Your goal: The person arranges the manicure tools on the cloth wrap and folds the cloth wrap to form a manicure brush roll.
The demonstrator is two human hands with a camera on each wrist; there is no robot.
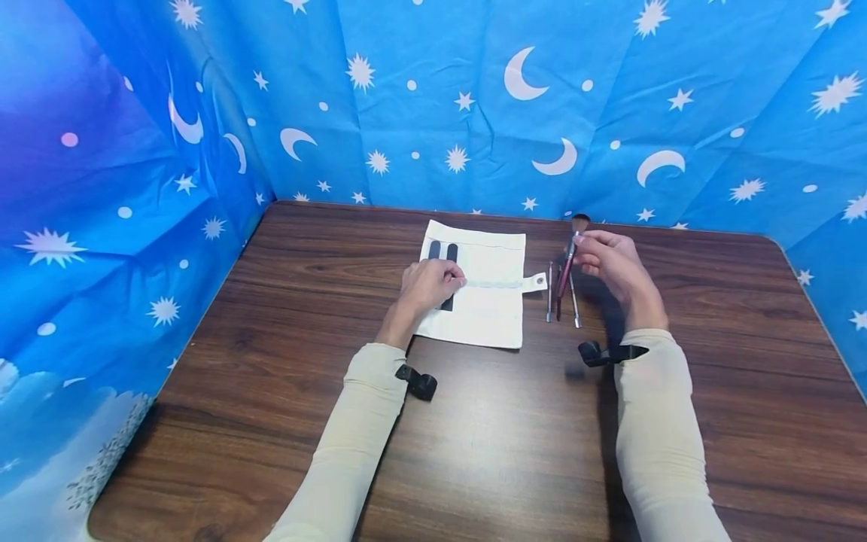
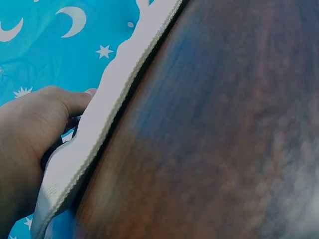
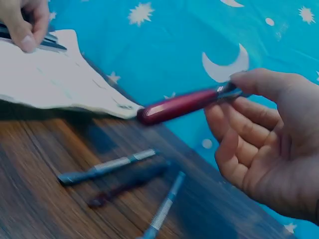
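My right hand [image 1: 615,265] pinches a makeup brush [image 3: 179,107] by its metal collar, between thumb and fingertips. Its brown bristles point up and away, and the red handle slants down above the table. A white cloth pouch [image 1: 491,316] lies unfolded, with two flat black strips [image 1: 452,254] with rounded ends in its left side. Over these strips, my left hand [image 1: 428,283] pinches the pouch at its middle pocket edge; the strips are partly hidden. Below the brush lie two slim silver metal tools [image 3: 112,165] and a dark red stick-like tool [image 3: 132,184] between them.
A snap tab [image 1: 535,282] sticks out from the pouch's right side towards the loose tools. The dark wooden table [image 1: 501,452] ends at the back against a blue cloth [image 1: 460,68] with moons and stars.
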